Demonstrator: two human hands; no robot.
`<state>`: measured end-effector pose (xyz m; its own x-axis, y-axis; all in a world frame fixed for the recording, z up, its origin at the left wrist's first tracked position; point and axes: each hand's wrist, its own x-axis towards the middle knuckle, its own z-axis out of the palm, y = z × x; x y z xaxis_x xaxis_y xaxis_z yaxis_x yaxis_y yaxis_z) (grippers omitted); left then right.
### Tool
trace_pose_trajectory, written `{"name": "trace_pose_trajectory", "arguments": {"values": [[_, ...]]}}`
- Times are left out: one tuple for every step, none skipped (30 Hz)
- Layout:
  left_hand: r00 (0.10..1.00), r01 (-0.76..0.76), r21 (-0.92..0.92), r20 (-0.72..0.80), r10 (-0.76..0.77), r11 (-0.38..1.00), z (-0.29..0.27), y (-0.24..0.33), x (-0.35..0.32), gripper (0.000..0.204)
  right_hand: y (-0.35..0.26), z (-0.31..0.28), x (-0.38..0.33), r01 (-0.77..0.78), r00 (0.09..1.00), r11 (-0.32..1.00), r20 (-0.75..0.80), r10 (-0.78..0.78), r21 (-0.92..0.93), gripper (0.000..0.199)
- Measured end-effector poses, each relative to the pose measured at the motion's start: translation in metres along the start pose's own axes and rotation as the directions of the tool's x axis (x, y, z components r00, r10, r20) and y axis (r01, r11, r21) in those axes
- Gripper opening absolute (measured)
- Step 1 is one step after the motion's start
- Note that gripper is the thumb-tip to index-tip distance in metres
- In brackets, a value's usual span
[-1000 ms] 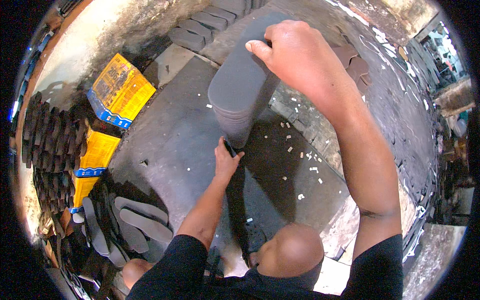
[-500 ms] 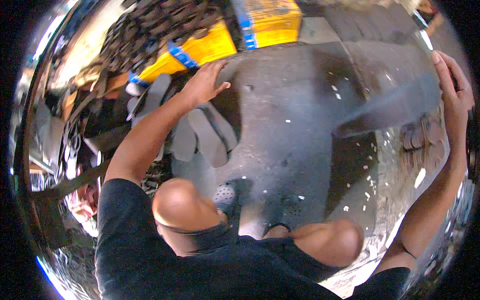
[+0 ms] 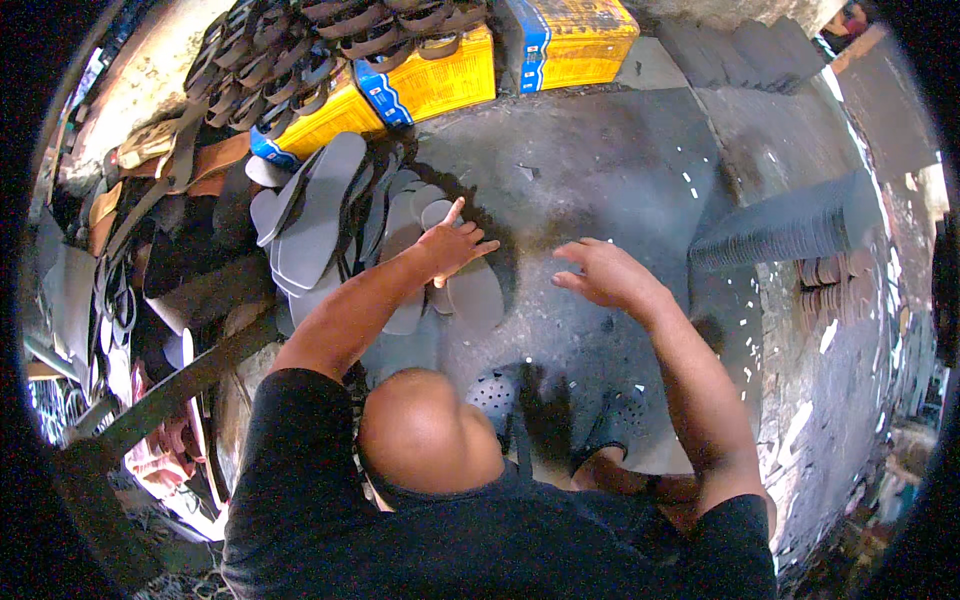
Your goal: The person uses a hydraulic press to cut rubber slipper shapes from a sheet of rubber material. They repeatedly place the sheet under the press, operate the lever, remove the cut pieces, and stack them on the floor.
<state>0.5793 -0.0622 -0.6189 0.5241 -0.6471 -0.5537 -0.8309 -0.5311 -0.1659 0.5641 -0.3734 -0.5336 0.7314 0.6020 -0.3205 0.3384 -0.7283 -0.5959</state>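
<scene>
My left hand [image 3: 455, 247] is over a group of grey shoe soles [image 3: 475, 297], fingers spread and nothing in its grasp; whether it touches them I cannot tell. More grey soles [image 3: 318, 225] lean and overlap just left of it. Over the dark floor in the middle, my right hand [image 3: 612, 275] reaches leftward with thumb and fingers apart, holding nothing. To its right, a long stack of thin dark grey soles [image 3: 785, 222] lies tilted on the floor's raised right side.
Yellow-and-blue boxes [image 3: 440, 80] stand at the back, with dark strapped sandal uppers [image 3: 290, 60] heaped on the left ones. Smaller brown pieces [image 3: 835, 285] sit below the right stack. White scraps dot the floor [image 3: 590, 140]. Leather strips [image 3: 180, 170] clutter the left.
My right hand has come from beside the stack at the far right into the middle. My left hand has moved down and right over the grey soles. The view has shifted.
</scene>
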Motion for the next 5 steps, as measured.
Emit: {"name": "trace_pose_trajectory", "arguments": {"values": [[0.999, 0.021, -0.035, 0.037, -0.02, 0.999, -0.001, -0.004, 0.004, 0.132, 0.006, 0.003, 0.0, -0.079, 0.997, 0.996, 0.003, 0.079, 0.045, 0.052], [0.997, 0.038, -0.068, 0.074, -0.033, 0.997, -0.007, -0.006, 0.006, 0.128, 0.012, 0.008, -0.004, -0.162, 0.987, 0.983, 0.009, 0.162, 0.091, 0.054], [0.995, 0.102, -0.076, -0.003, -0.102, 0.992, -0.012, -0.013, 0.005, 0.124, 0.018, 0.015, -0.008, -0.225, 0.968, 0.935, -0.048, 0.247, 0.275, 0.056], [0.971, 0.183, -0.274, -0.097, -0.217, 0.944, -0.021, -0.014, 0.007, 0.124, 0.025, 0.025, -0.014, -0.264, 0.936, 0.85, -0.091, 0.34, 0.456, 0.058], [0.925, 0.232, -0.464, -0.166, -0.341, 0.855, -0.033, -0.015, 0.011, 0.125, 0.031, 0.036, -0.02, -0.273, 0.892, 0.733, -0.12, 0.435, 0.623, 0.061]]}}
